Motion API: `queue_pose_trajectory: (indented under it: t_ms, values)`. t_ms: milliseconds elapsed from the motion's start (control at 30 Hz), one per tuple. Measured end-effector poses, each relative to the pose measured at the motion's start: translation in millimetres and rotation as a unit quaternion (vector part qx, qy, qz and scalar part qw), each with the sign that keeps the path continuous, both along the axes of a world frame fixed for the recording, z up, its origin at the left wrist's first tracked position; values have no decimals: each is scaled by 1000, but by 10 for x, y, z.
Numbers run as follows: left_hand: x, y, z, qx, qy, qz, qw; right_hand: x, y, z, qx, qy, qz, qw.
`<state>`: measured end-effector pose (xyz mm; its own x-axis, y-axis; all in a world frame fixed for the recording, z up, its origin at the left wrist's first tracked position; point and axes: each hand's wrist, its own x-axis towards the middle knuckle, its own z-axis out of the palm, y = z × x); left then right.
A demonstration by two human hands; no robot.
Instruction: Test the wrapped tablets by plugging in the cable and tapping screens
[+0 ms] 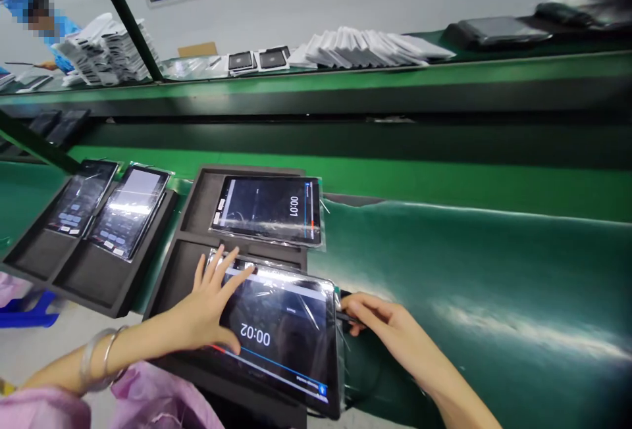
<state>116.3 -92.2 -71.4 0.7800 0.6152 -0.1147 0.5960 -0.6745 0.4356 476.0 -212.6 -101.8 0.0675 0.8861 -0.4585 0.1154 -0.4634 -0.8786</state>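
A film-covered tablet (pixel 284 314), its lit screen reading 00:02, lies tilted over the front of a dark foam tray (pixel 190 208). Spread across its left end is my left hand (pixel 214 304), fingers apart and resting on the glass. At the tablet's right edge my right hand (pixel 372 317) pinches a black cable plug (pixel 348 317); whether the plug sits fully in the port cannot be made out. Just behind, a second tablet (pixel 269 210) showing 00:01 lies in the same tray, touched by neither hand.
To the left, another foam tray (pixel 91 277) bears two tablets (pixel 131 208). The green bench (pixel 469 271) extends right. Beyond a green conveyor (pixel 370 169), a raised shelf holds white sleeves (pixel 360 47) and small boxed devices (pixel 259 59). A co-worker in blue (pixel 62 27) is at far left.
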Motion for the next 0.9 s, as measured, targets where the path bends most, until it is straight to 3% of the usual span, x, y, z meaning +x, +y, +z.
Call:
queue_pose_trajectory:
  t_ms: [100, 200, 333, 400, 533, 733, 900]
  values:
    - [382, 542, 133, 86, -35, 23, 995, 164, 140, -54, 14, -4, -73, 997]
    - [839, 981, 240, 133, -87, -7, 987, 286, 413, -75, 91, -52, -126, 987]
    - [1428, 1157, 198, 201, -111, -157, 960, 358, 915, -114, 192, -78, -151, 967]
    - [1592, 1163, 145, 229, -120, -202, 945, 394, 1115, -173, 217, -59, -174, 959]
    - [1535, 1265, 157, 258, -135, -188, 938, 500, 1233, -332, 236, -73, -213, 945]
    - [1245, 1435, 255, 241, -170, -15, 955, 577, 1143, -410, 249, -69, -228, 939]
    - [1193, 1417, 137, 215, -170, 44, 961, 593, 1150, -368, 249, -62, -222, 941]
